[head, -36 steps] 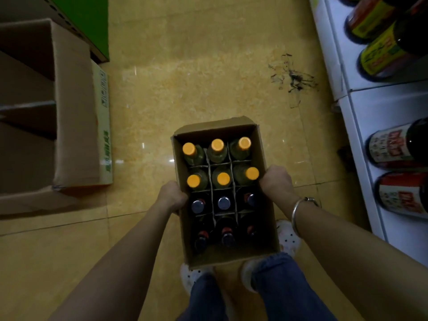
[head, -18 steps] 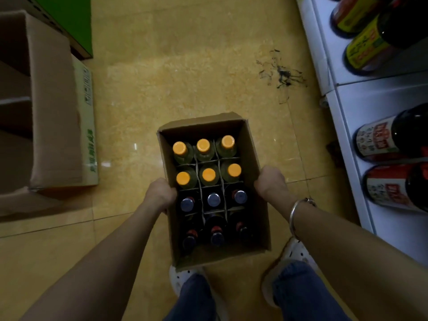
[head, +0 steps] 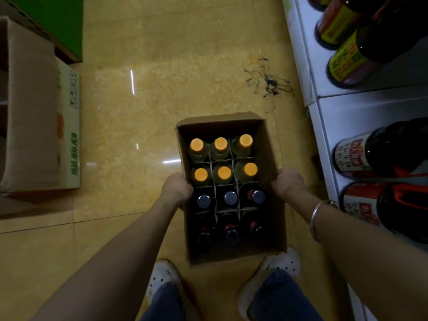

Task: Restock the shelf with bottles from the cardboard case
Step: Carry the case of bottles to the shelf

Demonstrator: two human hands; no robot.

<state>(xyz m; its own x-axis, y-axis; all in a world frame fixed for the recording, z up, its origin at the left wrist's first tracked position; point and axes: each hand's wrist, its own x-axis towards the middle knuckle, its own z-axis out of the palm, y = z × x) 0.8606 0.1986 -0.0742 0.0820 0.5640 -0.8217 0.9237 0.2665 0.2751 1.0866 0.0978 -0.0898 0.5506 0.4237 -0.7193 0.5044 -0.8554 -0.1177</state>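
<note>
Head view, from left across to right:
- big empty carton point(head: 34, 112) lies on the yellow floor point(head: 185, 54) at far left
- left hand point(head: 177, 188) grips the left wall of the cardboard case point(head: 266, 144), fingers curled over its rim
- case sits above the feet — six orange-capped bottles point(head: 223, 158) in the far cells, six dark-capped bottles point(head: 230, 212) nearer
- right hand point(head: 288, 183), bangle point(head: 318, 218) on its wrist, clasps the right wall
- white shelf point(head: 361, 107) at right carries dark labelled bottles point(head: 379, 149)

Bare floor point(head: 185, 77) lies open at twelve o'clock; shelf point(head: 361, 117) crowds three o'clock, empty carton point(head: 34, 112) blocks nine.
</note>
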